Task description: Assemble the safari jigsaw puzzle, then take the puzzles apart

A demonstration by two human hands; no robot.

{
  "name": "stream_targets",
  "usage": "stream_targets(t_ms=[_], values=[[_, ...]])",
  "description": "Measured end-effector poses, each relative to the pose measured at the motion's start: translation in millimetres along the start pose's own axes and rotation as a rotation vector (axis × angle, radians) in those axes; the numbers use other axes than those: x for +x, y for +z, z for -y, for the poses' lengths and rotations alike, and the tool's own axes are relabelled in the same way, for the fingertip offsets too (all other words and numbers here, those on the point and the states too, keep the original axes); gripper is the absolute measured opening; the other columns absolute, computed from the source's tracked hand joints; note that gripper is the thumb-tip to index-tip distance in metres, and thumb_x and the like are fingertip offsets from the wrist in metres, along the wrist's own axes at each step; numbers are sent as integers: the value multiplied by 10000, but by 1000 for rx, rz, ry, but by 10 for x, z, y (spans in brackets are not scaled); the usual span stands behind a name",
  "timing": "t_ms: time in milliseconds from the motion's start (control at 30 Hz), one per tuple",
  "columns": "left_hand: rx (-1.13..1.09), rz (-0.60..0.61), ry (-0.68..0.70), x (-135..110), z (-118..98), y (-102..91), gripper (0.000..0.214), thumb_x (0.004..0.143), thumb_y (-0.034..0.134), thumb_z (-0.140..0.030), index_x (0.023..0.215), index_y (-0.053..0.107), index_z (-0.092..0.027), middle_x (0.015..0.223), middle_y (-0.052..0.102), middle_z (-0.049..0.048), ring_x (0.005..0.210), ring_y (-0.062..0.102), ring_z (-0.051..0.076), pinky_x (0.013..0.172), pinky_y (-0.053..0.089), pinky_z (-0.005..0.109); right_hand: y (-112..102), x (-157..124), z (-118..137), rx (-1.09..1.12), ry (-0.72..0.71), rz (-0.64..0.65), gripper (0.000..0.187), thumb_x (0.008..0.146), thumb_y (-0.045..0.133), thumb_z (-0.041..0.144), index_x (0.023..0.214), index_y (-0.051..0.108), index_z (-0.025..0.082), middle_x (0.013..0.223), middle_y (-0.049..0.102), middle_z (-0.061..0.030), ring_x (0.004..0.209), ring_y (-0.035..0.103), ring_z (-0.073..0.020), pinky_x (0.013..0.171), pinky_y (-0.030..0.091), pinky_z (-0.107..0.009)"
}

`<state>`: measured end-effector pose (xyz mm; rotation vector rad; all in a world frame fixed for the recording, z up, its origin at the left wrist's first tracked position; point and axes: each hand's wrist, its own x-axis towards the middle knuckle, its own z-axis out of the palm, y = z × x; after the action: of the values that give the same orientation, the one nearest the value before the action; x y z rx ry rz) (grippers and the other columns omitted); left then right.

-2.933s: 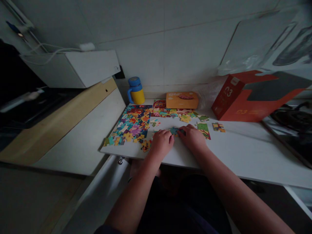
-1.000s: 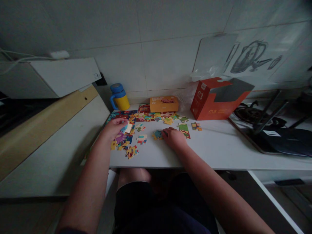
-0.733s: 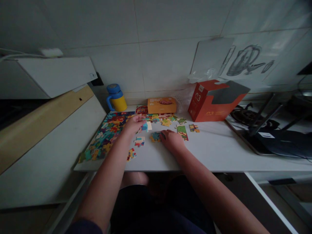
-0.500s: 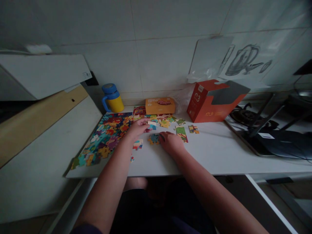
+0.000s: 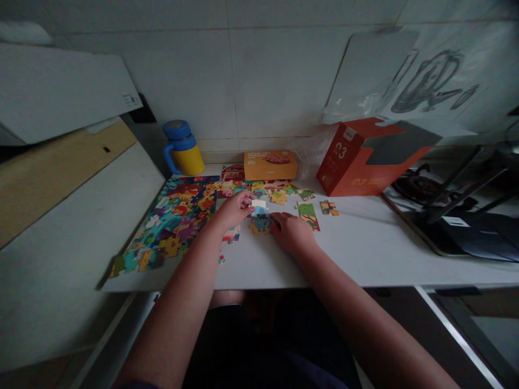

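The left hand (image 5: 234,209) pinches a cream-and-blue puzzle piece (image 5: 259,208) between its fingers, just beyond the far edge of a blue-and-yellow puzzle section (image 5: 259,225) lying flat on the white worktop (image 5: 365,243); whether the two touch is too small to tell. The right hand (image 5: 292,231) rests palm down with its fingers curled at the right edge of that section; whether they grip it or only steady it cannot be told. Just to the right of this hand lies a green puzzle section (image 5: 308,215), with a smaller tan piece (image 5: 329,208) farther right. A red-and-blue piece (image 5: 233,235) shows partly from behind the left wrist. On the left, a large colourful puzzle area (image 5: 178,216) spreads across the worktop, partly covered by the left forearm. Toward the wall stand a blue-and-yellow mug (image 5: 184,151), an orange box (image 5: 270,165) with puzzle pieces before it, and a larger red box (image 5: 365,167).
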<state>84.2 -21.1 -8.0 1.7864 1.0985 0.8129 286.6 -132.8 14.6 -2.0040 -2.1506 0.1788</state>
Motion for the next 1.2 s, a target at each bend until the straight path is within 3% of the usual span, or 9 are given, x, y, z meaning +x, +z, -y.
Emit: stream_targets(t_ms=[267,600,700,833,1100,1200], values=[[183,-54,49,-13,82,-11,332,817,787,-145,1114,659,-220,850,700,3,780,678,176,730,520,282,17,-18,-7,-2,-8,-26,385,1072,430,390,1339,688,285,1243,773,-69,1037,744,-246,800,517,-319],[444,-45,89,-90,-113,30,329,858,797,-215,1166,683,-204,834,697,-5,735,645,171,686,470,270,-4,-15,19,-13,13,-5,401,1072,422,391,1363,675,278,1273,765,-82,1040,748,-254,805,529,-328],[526,-51,109,-97,-150,43,283,839,820,-227,1098,710,-198,904,712,27,802,657,192,730,491,290,2,-19,20,-14,7,-16,393,1069,428,390,1362,670,287,1284,761,-77,1042,748,-260,802,533,-337],[553,-52,138,-110,-176,56,147,855,805,-242,981,743,-199,1036,722,71,939,672,223,841,518,321,22,-21,5,-15,6,-34,378,1069,434,392,1347,666,285,1279,763,-77,1032,750,-259,794,529,-338],[558,-27,154,-123,-173,55,103,867,787,-253,961,784,-209,982,738,62,880,680,211,834,539,334,51,-23,8,40,-3,-79,326,1047,484,380,1249,700,243,1166,796,-99,936,755,-263,720,480,-323],[553,-24,148,-118,-173,52,80,865,780,-246,936,782,-211,956,744,58,853,686,208,802,539,328,20,-36,-36,160,43,-170,307,1046,473,330,1223,710,248,1049,812,-88,875,746,-247,714,448,-313]])
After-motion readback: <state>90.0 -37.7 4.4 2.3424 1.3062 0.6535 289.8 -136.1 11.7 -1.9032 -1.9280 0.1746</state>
